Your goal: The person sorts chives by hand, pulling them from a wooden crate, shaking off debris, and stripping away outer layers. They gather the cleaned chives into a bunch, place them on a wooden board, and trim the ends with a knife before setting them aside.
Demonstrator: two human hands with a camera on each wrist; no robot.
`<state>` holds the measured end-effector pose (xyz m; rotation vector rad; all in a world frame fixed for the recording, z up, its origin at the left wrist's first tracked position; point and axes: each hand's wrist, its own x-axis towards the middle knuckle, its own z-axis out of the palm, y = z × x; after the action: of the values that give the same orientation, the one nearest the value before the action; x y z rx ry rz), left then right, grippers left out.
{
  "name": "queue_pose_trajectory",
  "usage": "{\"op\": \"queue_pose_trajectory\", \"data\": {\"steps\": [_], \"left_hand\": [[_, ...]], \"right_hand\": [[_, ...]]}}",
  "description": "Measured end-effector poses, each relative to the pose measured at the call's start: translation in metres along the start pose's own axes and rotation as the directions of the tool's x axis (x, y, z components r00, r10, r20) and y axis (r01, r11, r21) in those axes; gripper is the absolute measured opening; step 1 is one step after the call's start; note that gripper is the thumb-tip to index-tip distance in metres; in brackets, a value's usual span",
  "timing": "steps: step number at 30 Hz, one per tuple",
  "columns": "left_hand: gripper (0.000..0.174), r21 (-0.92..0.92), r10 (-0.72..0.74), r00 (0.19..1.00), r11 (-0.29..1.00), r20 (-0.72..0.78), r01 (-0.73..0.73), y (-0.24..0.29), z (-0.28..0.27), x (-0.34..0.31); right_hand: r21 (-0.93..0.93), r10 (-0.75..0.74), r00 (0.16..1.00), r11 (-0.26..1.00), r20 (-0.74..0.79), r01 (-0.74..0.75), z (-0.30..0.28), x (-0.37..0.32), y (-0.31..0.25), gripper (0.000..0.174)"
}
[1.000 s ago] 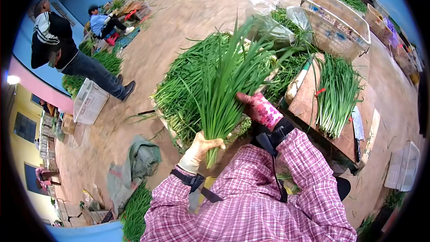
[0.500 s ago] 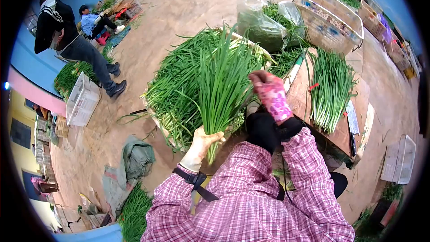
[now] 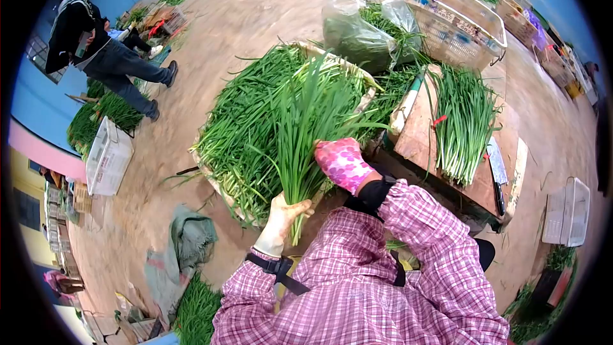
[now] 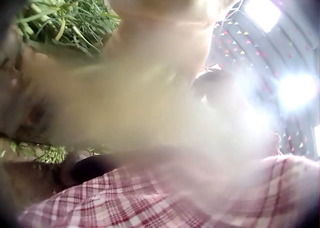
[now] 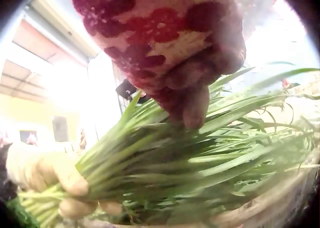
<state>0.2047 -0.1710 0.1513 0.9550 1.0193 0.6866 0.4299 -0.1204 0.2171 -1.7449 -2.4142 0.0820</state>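
Low in the head view my left hand, in a pale glove, grips a bunch of garlic chives near its stem ends, with the leaves fanning away from me. My right hand, in a pink flower-patterned glove, is at the right side of that bunch. Its curled fingertips pinch in among the leaves in the right wrist view. Beneath the bunch, a broad basket holds a heap of loose chives. The left wrist view is mostly blurred by the near glove.
To the right, a wooden board bears a tied chive bundle and a knife. Behind stand a plastic bag of greens and a large crate. A grey-green sack lies at left; a person stands farther back.
My right hand moved off the bunch's right side, lifted toward the right, then came back left onto its leaves. The left hand keeps its grip. The camera view has shifted slightly.
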Motion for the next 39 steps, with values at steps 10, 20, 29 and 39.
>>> {"op": "queue_pose_trajectory", "data": {"steps": [10,20,29,39], "left_hand": [[0.041,-0.204,-0.031,0.987,0.977,0.155,0.063,0.05,0.013,-0.014],[0.04,-0.202,0.217,0.967,0.961,0.132,-0.188,0.056,-0.015,-0.012],[0.036,0.226,0.475,0.801,0.789,0.366,-0.571,0.143,0.111,0.038],[0.082,-0.085,0.555,0.664,0.795,0.501,-0.601,0.07,0.312,0.161]], "right_hand": [[-0.012,0.388,0.922,0.922,-0.013,-0.388,-0.001,0.036,0.035,0.014],[0.67,0.215,0.888,0.591,0.406,-0.449,-0.043,-0.033,0.027,0.049],[0.966,0.284,0.952,0.257,-0.113,0.038,-0.141,-0.038,0.038,0.041],[0.707,0.52,0.764,0.697,-0.383,-0.12,-0.151,-0.141,0.178,0.027]]}}
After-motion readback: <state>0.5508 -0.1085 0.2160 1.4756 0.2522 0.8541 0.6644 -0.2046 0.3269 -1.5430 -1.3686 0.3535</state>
